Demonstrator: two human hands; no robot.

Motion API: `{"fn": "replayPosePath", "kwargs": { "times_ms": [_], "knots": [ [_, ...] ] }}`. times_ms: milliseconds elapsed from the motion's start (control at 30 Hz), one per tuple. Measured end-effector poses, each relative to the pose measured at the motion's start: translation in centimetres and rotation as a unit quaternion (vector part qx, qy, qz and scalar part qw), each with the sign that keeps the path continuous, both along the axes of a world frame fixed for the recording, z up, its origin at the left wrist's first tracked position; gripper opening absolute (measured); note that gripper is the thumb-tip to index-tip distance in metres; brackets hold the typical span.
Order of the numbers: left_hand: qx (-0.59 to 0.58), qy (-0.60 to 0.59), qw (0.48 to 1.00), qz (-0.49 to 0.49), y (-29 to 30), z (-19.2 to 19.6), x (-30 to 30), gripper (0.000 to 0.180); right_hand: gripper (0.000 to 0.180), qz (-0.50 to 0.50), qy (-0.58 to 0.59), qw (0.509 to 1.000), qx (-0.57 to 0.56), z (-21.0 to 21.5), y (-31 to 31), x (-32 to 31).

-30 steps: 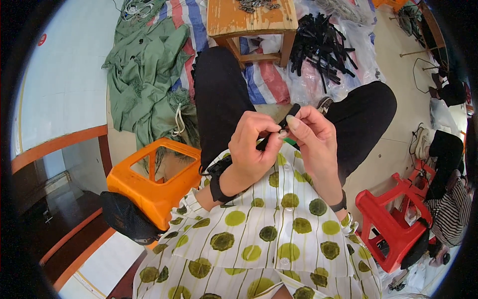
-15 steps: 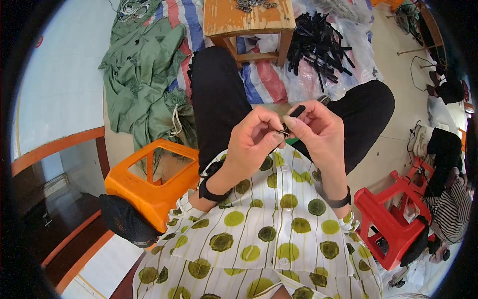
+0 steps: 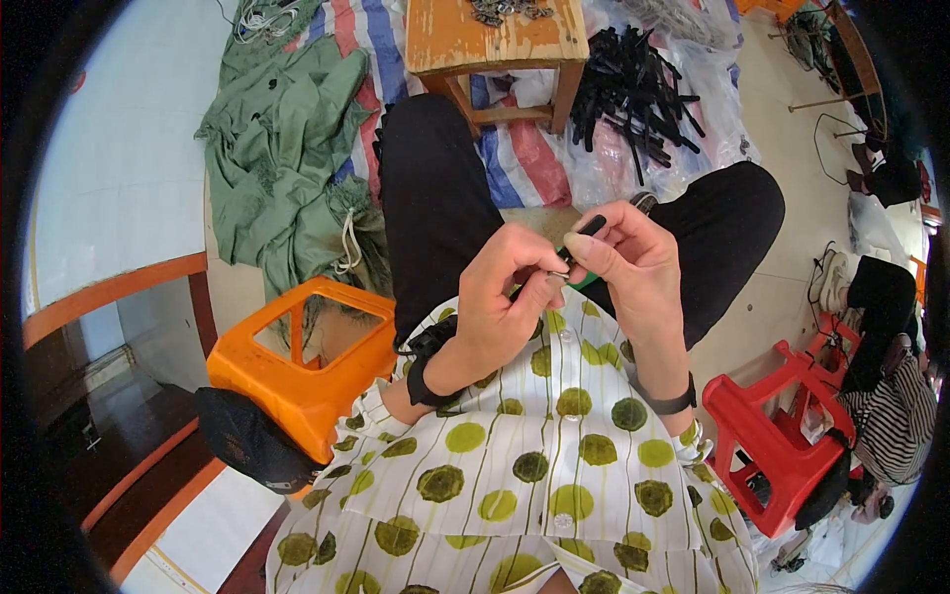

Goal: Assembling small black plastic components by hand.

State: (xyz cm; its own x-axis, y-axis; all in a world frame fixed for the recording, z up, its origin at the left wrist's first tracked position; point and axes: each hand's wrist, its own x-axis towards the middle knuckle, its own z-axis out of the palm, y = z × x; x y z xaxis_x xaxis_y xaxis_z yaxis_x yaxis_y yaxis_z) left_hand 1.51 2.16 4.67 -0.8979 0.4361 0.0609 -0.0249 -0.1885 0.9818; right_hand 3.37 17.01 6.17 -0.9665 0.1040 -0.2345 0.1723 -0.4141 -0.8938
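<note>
Both my hands meet above my lap. My right hand (image 3: 633, 262) pinches a short black strip (image 3: 593, 226) between thumb and fingers, its end standing up past the thumb. Against the strip's lower end, my left hand (image 3: 510, 282) is closed with thumb and forefinger on a small metal piece (image 3: 561, 275). Its exact kind is too small to make out, and the fingers hide most of it. A bit of something green (image 3: 588, 281) shows just below the hands.
Ahead stands a worn wooden stool (image 3: 495, 49) with small metal pieces (image 3: 510, 10) on top. Right of it, black strips (image 3: 633, 99) lie heaped on clear plastic. Green cloth (image 3: 282, 148) covers floor at left. An orange stool (image 3: 297, 371) and a red stool (image 3: 777, 436) flank me.
My left hand has turned slightly, its fingers drawing closer round the small metal piece. The black strip has shifted a little downward; my right hand stays almost in place.
</note>
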Motion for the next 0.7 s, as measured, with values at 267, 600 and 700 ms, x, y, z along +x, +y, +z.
{"fn": "replayPosePath", "kwargs": {
  "times_ms": [267, 600, 700],
  "knots": [
    [0.040, 0.050, 0.997, 0.046, 0.23, -0.20, 0.30, 0.011, 0.010, 0.000, -0.001, 0.996, -0.093, 0.11, -0.04, 0.02],
    [0.017, 0.044, 0.998, 0.048, 0.28, -0.15, 0.20, 0.010, 0.009, -0.036, 0.001, 0.999, 0.019, -0.01, -0.27, 0.32],
    [-0.021, 0.089, 0.994, 0.057, 0.35, -0.31, 0.16, 0.014, 0.009, -0.013, -0.007, 0.998, 0.055, 0.31, 0.26, 0.42]
  ]
}}
